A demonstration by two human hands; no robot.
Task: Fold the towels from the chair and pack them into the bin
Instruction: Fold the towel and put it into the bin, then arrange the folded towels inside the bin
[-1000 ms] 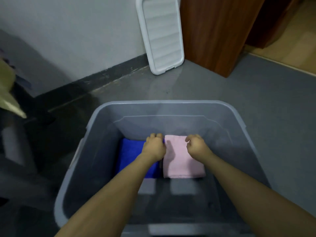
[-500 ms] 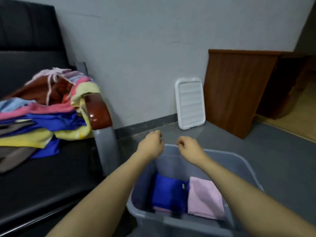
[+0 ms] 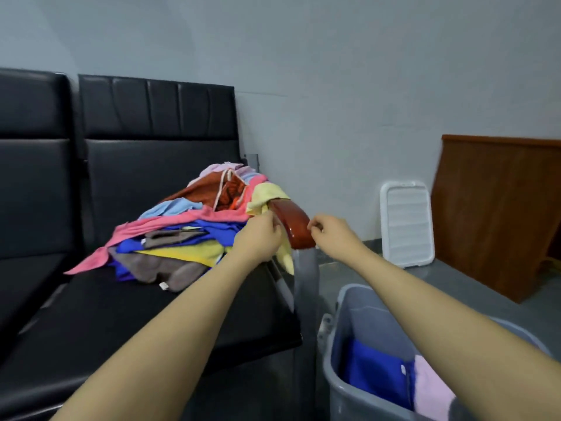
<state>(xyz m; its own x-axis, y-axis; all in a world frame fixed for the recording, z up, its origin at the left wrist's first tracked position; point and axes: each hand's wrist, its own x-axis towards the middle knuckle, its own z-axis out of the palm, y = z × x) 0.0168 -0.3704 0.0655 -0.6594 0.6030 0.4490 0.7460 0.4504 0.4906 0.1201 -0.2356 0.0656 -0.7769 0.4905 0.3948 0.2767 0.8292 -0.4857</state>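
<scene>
Both hands empty, fingers loosely curled: left hand [image 3: 261, 238] at the towel pile [image 3: 194, 226] on the chair [image 3: 127, 302], right hand [image 3: 329, 235] by the armrest [image 3: 294, 221]. Bin [image 3: 340, 378] holds two folded towels. Take only the top yellow towel [image 3: 267, 194], by two corners, lifting clear.

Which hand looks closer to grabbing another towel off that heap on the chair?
The left hand, probably. It hovers right at the edge of the towel pile, beside the yellow towel draped over the armrest. The right hand sits on the armrest's far side, away from the pile.
</scene>
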